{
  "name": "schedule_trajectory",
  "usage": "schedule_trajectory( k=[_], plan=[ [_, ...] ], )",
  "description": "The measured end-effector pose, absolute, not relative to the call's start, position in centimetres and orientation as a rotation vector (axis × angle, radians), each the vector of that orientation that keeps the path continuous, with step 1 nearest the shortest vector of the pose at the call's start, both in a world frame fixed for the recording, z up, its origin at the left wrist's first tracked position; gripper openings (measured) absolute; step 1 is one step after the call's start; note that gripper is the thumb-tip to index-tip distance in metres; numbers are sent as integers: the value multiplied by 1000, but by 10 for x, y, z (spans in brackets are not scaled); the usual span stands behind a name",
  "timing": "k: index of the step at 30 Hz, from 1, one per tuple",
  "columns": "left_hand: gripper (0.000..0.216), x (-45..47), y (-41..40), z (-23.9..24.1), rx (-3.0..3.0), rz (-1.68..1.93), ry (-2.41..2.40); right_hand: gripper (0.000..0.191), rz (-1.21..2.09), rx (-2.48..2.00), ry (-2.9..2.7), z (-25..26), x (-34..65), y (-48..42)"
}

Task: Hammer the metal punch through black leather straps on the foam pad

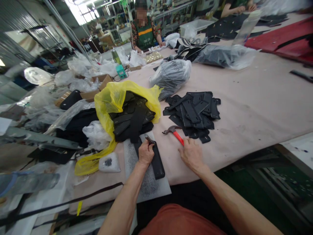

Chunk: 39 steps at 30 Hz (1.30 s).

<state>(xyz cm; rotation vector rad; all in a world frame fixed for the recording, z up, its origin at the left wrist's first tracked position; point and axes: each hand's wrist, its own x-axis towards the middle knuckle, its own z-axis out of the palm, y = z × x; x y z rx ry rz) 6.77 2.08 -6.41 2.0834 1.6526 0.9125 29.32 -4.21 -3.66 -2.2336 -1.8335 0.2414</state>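
Note:
My right hand is closed round the red handle of a claw hammer, its dark head pointing left, close above the table. My left hand pinches a small dark metal piece whose kind I cannot make out. Beneath that hand lies a black strip, on a white speckled board. Just beyond, a yellow plastic bag gapes round many black strips. Right of the bag, more black pieces with holes at their ends form a loose pile.
A small white pack with dark bits sits left of the board. Behind the pile is a full clear plastic bag. Clear bags crowd the left side. Across the table sits a person in a green apron.

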Motion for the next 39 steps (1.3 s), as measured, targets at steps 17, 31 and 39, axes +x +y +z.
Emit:
schedule_trajectory(
  k=[17, 31, 39],
  plan=[
    [11, 68, 18, -62, 2087, 865, 1673, 17, 336, -1638, -1832, 99, 298, -12],
    [13, 69, 18, -60, 2090, 865, 1662, 28, -4, -1468, -2380, 117, 298, -17],
    [15, 70, 18, -59, 2088, 861, 1652, 26, 29, -1520, -2395, 116, 301, -19]
  ],
)
